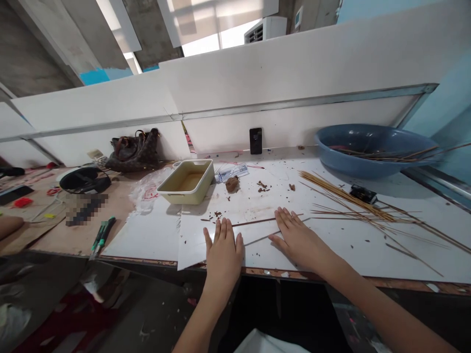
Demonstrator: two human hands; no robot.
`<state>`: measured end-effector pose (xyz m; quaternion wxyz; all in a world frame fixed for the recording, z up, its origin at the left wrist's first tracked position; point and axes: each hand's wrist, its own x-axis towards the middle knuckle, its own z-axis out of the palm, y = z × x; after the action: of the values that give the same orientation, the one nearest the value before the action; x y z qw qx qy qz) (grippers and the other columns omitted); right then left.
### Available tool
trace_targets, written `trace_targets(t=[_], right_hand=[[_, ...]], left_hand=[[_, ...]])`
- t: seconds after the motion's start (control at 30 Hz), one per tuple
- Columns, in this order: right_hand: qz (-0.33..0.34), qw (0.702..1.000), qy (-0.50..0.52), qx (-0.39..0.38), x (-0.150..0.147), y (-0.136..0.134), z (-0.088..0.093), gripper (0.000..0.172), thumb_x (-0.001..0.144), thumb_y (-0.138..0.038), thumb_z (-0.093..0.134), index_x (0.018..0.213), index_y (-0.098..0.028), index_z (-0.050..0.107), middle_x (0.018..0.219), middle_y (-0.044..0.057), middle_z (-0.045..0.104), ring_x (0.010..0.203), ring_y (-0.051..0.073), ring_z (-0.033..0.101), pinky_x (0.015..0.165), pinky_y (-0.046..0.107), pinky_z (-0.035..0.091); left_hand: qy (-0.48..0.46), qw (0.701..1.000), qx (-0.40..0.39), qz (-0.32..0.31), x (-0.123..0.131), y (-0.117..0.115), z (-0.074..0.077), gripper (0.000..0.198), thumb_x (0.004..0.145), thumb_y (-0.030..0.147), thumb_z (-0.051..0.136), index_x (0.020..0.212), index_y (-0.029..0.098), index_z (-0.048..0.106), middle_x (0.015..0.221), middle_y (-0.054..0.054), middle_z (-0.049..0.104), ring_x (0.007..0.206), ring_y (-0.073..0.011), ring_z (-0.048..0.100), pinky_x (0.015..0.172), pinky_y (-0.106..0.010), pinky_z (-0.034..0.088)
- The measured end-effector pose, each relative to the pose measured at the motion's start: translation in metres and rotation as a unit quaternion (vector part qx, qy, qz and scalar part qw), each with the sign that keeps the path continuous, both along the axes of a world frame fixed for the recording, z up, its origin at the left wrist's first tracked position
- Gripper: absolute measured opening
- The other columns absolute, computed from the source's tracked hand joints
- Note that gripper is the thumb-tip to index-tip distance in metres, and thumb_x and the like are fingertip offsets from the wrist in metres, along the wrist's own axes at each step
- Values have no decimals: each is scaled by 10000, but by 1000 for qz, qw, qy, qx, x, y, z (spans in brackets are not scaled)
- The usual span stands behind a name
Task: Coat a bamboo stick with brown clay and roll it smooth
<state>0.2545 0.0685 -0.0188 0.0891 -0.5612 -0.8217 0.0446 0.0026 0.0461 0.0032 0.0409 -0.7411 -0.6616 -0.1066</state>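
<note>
My left hand and my right hand lie flat, palms down and fingers apart, on a white sheet at the bench's front edge. A thin wooden stick lies just beyond my left fingertips and reaches my right fingers. Another pale sliver lies between my hands. Farther right spreads a loose pile of thin wooden sticks. Ahead of my hands sit a lump of brown clay and dark crumbs.
A cream baking dish stands left of the clay. A blue basin holding sticks sits at back right. A handbag, a phone, green-handled tools and a plastic bag occupy the bench. A low white wall runs behind.
</note>
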Motion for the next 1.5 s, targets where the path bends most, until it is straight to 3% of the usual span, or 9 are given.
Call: trace_targets(t=[0.17, 0.43, 0.63, 0.77, 0.87, 1.0, 1.17, 1.27, 1.5], right_hand=[[10, 1000, -7, 19, 7, -28, -12, 936, 1096, -696, 224, 1685, 29, 288, 1743, 275, 261, 1646, 356, 257, 1344, 541, 275], [-6, 1000, -3, -25, 1, 17, 7, 950, 1084, -718, 171, 1709, -5, 243, 1748, 251, 280, 1651, 349, 243, 1358, 553, 214], [-2, 1000, -7, -1, 9, -26, -8, 950, 1085, -719, 204, 1715, -8, 214, 1760, 249, 226, 1649, 358, 243, 1345, 565, 264], [7, 1000, 18, 22, 2, -45, 8, 909, 1088, -710, 284, 1747, -106, 117, 1796, 172, 145, 1667, 343, 175, 1348, 564, 266], [57, 997, 36, -29, -20, -37, 29, 884, 1097, -689, 300, 1743, -106, 140, 1798, 152, 120, 1675, 322, 146, 1363, 543, 227], [65, 988, 60, -126, -48, -18, 41, 854, 1112, -673, 235, 1723, -78, 210, 1791, 156, 146, 1677, 292, 130, 1372, 507, 192], [65, 989, 55, -121, -49, -29, 37, 854, 1118, -657, 217, 1699, -31, 250, 1772, 188, 182, 1676, 298, 147, 1379, 548, 118], [83, 990, 58, -100, -44, -35, 36, 826, 1123, -642, 229, 1696, -50, 284, 1761, 184, 229, 1669, 299, 198, 1375, 569, 141], [44, 993, 23, -104, -53, -1, 40, 863, 1127, -630, 174, 1673, 27, 291, 1752, 230, 207, 1666, 318, 187, 1370, 559, 156]], left_hand=[[20, 1000, -6, 7, -6, -30, -11, 574, 1120, 342, 329, 1656, 180, 453, 1714, -111, 418, 1647, -376, 276, 1302, -748, 179], [2, 1000, -12, 19, 7, 12, 9, 580, 1115, 350, 334, 1628, 125, 489, 1690, -154, 450, 1652, -384, 260, 1312, -749, 99], [15, 1000, -8, 6, -7, -25, -4, 572, 1116, 329, 333, 1655, 181, 454, 1704, -98, 443, 1660, -389, 226, 1305, -767, 121], [2, 999, 5, -47, -1, -38, 0, 590, 1127, 283, 285, 1702, 165, 345, 1761, -108, 331, 1681, -351, 163, 1316, -729, 170], [-8, 993, 1, -122, 17, -26, 4, 614, 1111, 245, 311, 1718, 154, 289, 1782, -109, 279, 1685, -294, 169, 1351, -634, 172], [-12, 980, -57, -192, 35, -3, 0, 615, 1079, 235, 380, 1690, 165, 375, 1771, -94, 305, 1671, -302, 219, 1359, -600, 179], [-6, 982, -52, -180, 32, -11, -7, 599, 1080, 263, 424, 1672, 180, 413, 1730, -103, 389, 1635, -304, 330, 1351, -630, 208], [4, 983, -29, -182, 31, -18, -6, 585, 1089, 289, 428, 1662, 172, 433, 1718, -101, 414, 1623, -292, 359, 1352, -599, 244], [-16, 988, -88, -125, 38, 14, 6, 582, 1083, 225, 393, 1656, 128, 432, 1722, -123, 387, 1641, -289, 315, 1362, -622, 177]])
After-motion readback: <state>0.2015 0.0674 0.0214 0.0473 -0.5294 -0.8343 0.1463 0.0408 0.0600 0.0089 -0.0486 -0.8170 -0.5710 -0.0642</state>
